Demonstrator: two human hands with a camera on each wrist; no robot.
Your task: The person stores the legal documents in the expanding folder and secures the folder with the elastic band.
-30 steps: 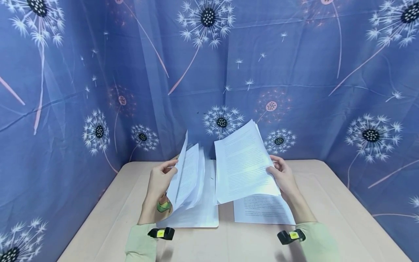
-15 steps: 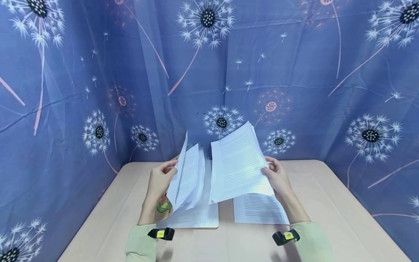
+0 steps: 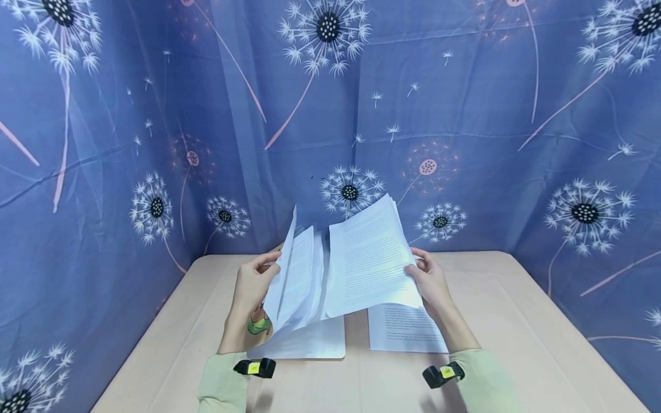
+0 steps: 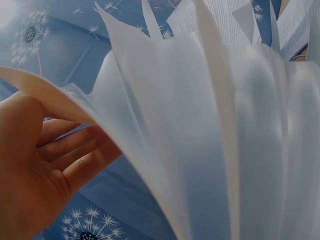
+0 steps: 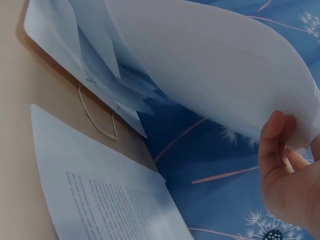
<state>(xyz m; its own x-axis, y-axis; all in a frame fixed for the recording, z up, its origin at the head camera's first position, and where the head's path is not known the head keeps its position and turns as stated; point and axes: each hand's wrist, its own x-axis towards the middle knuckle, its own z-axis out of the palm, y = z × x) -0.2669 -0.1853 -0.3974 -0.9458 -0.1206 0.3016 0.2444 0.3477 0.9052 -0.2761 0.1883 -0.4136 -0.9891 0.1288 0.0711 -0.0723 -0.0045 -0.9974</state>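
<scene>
My left hand [image 3: 256, 284] holds up the left side of an open folder [image 3: 330, 344], thumb in front and fingers behind. In the left wrist view, translucent sleeves [image 4: 175, 125] fan out from the raised cover, and the left hand [image 4: 55, 160] is behind its edge. My right hand [image 3: 430, 281] pinches the right edge of several printed sheets [image 3: 369, 258], held tilted above the table. Their left edge overlaps the fanned folder pages in the head view. Seen from the right wrist, the fingers and thumb of the right hand [image 5: 292, 175] grip the sheets' edge.
Another printed sheet [image 3: 405, 332] lies flat on the beige table [image 3: 490, 321], partly under the held sheets. A thin pale cord loop [image 5: 97, 132] sticks out by the folder. Blue dandelion-patterned cloth [image 3: 465, 115] hangs behind and along the sides.
My right hand has moved left with the printed sheets, bringing them closer to and over the folder pages. The left hand and folder have stayed in place.
</scene>
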